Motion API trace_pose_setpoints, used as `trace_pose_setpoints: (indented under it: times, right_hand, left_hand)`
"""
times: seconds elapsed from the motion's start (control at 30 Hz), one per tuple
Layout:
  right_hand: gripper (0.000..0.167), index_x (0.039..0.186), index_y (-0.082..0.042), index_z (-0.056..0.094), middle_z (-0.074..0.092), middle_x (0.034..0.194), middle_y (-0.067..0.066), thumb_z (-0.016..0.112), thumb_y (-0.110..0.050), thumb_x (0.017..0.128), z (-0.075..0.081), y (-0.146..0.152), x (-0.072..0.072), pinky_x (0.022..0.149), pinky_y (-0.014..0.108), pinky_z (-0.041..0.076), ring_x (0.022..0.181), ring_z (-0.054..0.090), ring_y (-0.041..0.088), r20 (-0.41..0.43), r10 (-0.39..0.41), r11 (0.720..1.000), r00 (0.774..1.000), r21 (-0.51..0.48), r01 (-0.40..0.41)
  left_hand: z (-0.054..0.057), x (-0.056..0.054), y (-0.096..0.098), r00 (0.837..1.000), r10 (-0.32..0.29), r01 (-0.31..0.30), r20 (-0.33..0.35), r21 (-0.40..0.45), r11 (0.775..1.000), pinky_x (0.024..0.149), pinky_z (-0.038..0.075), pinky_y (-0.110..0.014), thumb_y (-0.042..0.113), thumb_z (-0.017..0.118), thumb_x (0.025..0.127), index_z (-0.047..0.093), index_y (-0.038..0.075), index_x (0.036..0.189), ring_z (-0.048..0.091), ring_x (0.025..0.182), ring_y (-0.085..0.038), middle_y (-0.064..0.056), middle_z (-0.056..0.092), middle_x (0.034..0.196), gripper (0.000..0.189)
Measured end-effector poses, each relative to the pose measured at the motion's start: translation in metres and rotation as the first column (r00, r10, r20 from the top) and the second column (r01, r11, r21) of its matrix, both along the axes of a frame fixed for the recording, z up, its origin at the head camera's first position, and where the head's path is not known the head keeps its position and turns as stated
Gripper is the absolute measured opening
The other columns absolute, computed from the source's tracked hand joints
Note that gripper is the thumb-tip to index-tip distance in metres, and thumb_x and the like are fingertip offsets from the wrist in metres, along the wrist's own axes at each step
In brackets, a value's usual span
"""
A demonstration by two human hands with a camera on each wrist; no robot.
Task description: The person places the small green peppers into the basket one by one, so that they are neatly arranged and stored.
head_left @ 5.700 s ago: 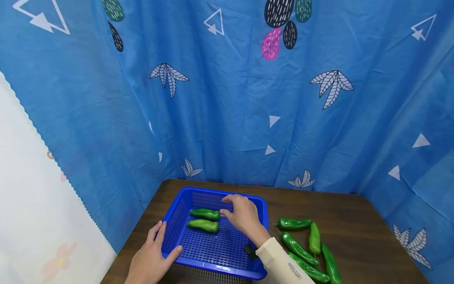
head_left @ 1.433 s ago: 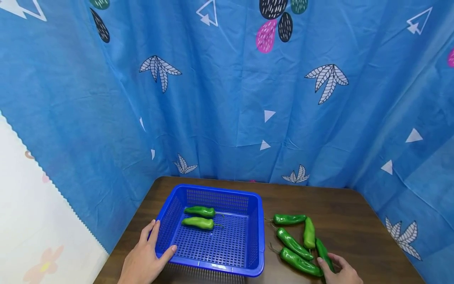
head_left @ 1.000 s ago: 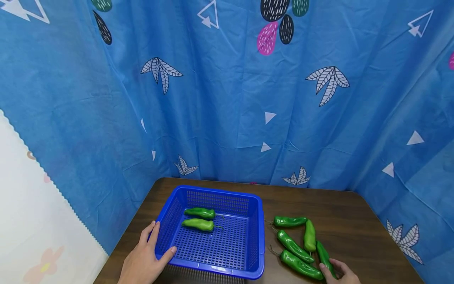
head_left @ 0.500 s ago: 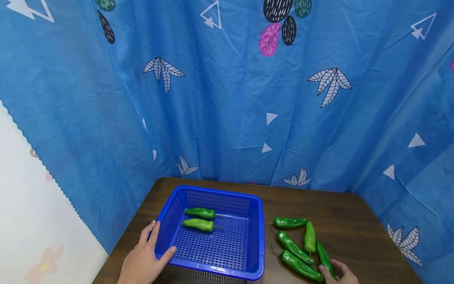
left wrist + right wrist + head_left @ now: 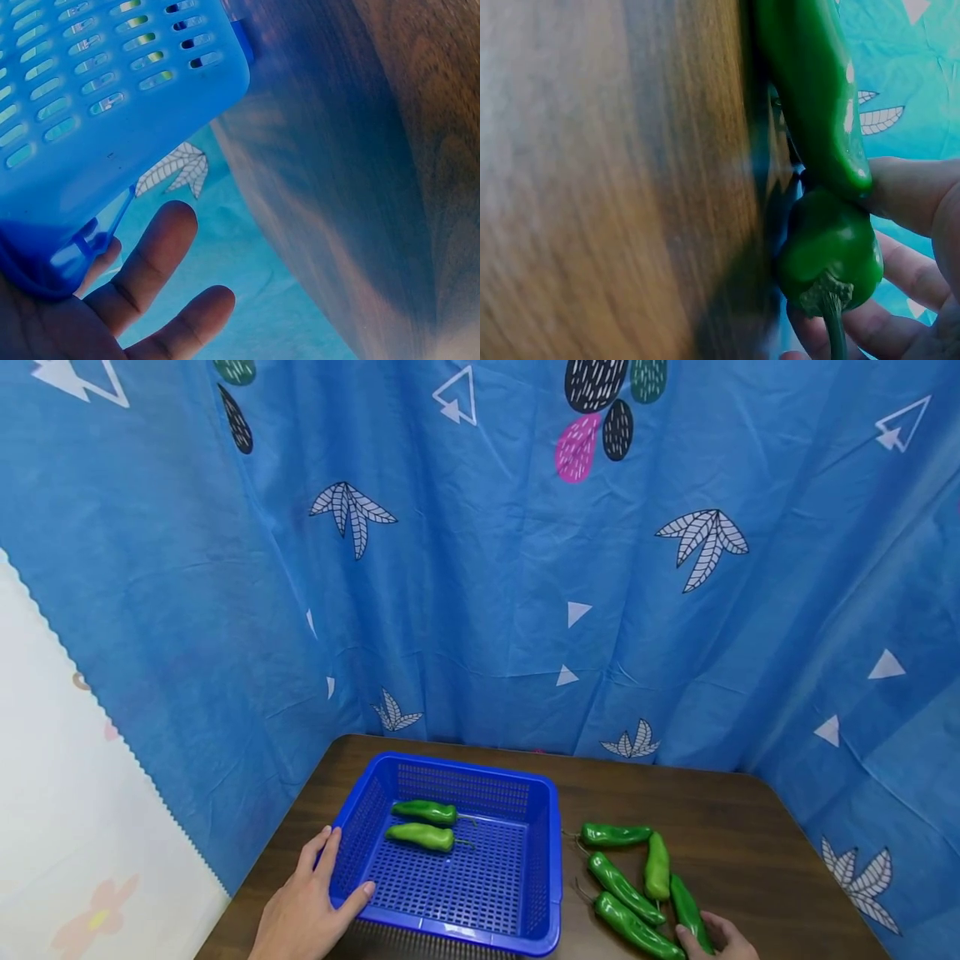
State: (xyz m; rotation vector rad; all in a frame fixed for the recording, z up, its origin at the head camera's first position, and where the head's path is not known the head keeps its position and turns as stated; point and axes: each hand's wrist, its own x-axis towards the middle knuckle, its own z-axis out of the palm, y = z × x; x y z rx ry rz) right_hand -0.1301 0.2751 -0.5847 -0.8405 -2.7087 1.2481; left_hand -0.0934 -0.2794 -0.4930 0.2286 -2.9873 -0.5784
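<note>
My left hand lies at the near left corner of a blue plastic basket, fingers along the outer wall and thumb over the near rim. In the left wrist view its fingers stretch loosely beneath the basket corner. Inside the basket are a dark green pepper and a lighter green pepper, side by side. At the right, my right hand grips the rightmost long green pepper between thumb and fingers. The right wrist view shows that pepper's stem end close over the tabletop.
Several more green peppers lie right of the basket: one at the back, a lighter one and two slanting ones nearer me, including the nearest. The brown wooden table ends at a blue patterned curtain.
Since the oldest frame my right hand has left the basket and moved right to the outermost pepper. Over the last second both hands have stayed nearly still; the view shifts slightly.
</note>
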Motion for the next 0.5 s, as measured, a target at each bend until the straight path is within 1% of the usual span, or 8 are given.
trace_pose_setpoints:
  times: [0.13,0.27,0.4,0.5]
  right_hand:
    - [0.088,0.135,0.016,0.047,0.051,0.124,0.042,0.074,-0.051,0.086,-0.004,0.005,0.001,0.076,0.051,0.051,0.105,0.056,0.054,-0.009,0.0,1.0,1.0,-0.008,0.0]
    - [0.083,0.134,0.016,0.048,0.052,0.122,0.042,0.076,-0.045,0.086,-0.003,0.005,0.0,0.073,0.049,0.051,0.103,0.056,0.053,-0.013,-0.026,0.999,1.0,-0.019,0.026]
    - [0.075,0.131,0.016,0.051,0.055,0.118,0.041,0.079,-0.036,0.084,0.003,0.002,0.0,0.069,0.046,0.052,0.098,0.059,0.052,-0.026,-0.061,0.998,0.998,-0.019,0.06]
    - [0.071,0.129,0.016,0.053,0.057,0.116,0.041,0.08,-0.03,0.082,0.011,-0.001,0.002,0.065,0.045,0.054,0.095,0.061,0.051,-0.053,-0.086,0.996,0.995,-0.023,0.085]
  left_hand:
    - [-0.001,0.0,0.0,1.0,-0.002,0.002,-0.008,-0.003,1.0,0.064,0.055,-0.046,0.081,0.054,0.083,0.03,0.008,0.158,0.067,0.107,-0.041,-0.018,0.031,0.157,0.108]
    - [-0.001,0.0,0.0,1.0,-0.003,0.003,-0.02,-0.009,1.0,0.064,0.055,-0.046,0.08,0.055,0.083,0.031,0.008,0.158,0.068,0.106,-0.04,-0.017,0.031,0.157,0.107]
    - [-0.001,0.0,0.0,1.0,-0.003,0.002,-0.023,-0.011,1.0,0.065,0.056,-0.047,0.08,0.056,0.083,0.031,0.008,0.158,0.068,0.107,-0.041,-0.017,0.031,0.157,0.107]
    - [-0.001,0.0,0.0,1.0,-0.002,0.002,-0.02,-0.01,1.0,0.064,0.056,-0.047,0.08,0.055,0.083,0.031,0.008,0.158,0.068,0.106,-0.04,-0.017,0.03,0.157,0.107]
